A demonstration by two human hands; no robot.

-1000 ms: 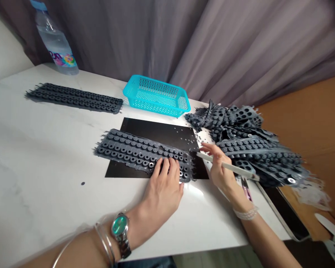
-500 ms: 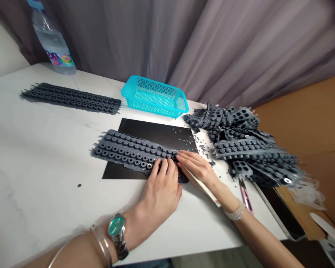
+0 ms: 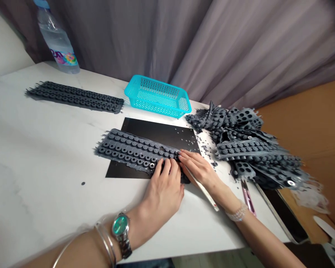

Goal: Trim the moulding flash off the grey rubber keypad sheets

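Observation:
A grey rubber sheet of moulded rings (image 3: 134,150) lies on a black mat (image 3: 156,134) in the middle of the white table (image 3: 44,156). My left hand (image 3: 163,190) rests flat on the sheet's near right end, fingers spread. My right hand (image 3: 199,169) presses on the same end, fingertips on the sheet. It holds a thin white stick (image 3: 202,188) that runs back under the palm toward the table's front edge.
A heap of used grey sheets (image 3: 248,149) lies at the right. Small grey offcuts (image 3: 206,147) scatter beside it. A turquoise basket (image 3: 158,96) stands behind the mat, another grey sheet (image 3: 75,96) at far left, a water bottle (image 3: 56,37) behind it. Pink-handled tool (image 3: 248,197) by my right wrist.
My right hand swung left with the stick, from beside the heap onto the sheet's right end. My left hand stayed on the sheet.

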